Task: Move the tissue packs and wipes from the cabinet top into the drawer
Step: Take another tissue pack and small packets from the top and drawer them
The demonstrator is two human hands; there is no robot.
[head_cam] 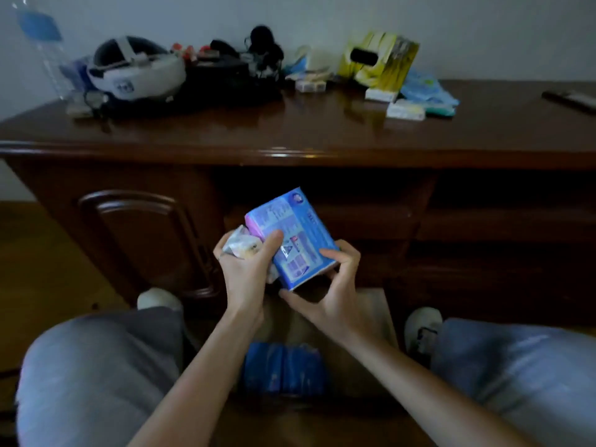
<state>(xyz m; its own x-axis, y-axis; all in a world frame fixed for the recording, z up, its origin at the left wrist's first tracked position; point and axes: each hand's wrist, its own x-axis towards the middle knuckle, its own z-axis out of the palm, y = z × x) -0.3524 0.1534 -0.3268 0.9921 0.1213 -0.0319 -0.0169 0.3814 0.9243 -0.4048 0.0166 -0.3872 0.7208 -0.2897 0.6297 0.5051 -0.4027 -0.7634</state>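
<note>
Reaching forward from between the knees, both forearms converging over the open drawer (380,317). Left hand (246,264) curling around a small pale pack (240,245), thumb pressing on the blue tissue pack (292,237). Right hand (335,290) pinching that blue pack's lower corner, index finger lying on its face, thumb underneath. Blue pack tilting upward, held in the air above the drawer (two dark blue packs (283,369) already lying inside). Farther back, on the counter (290,130), lying near the yellow tissue box (383,59): light blue wipes (425,91) and small white packs (404,111).
</note>
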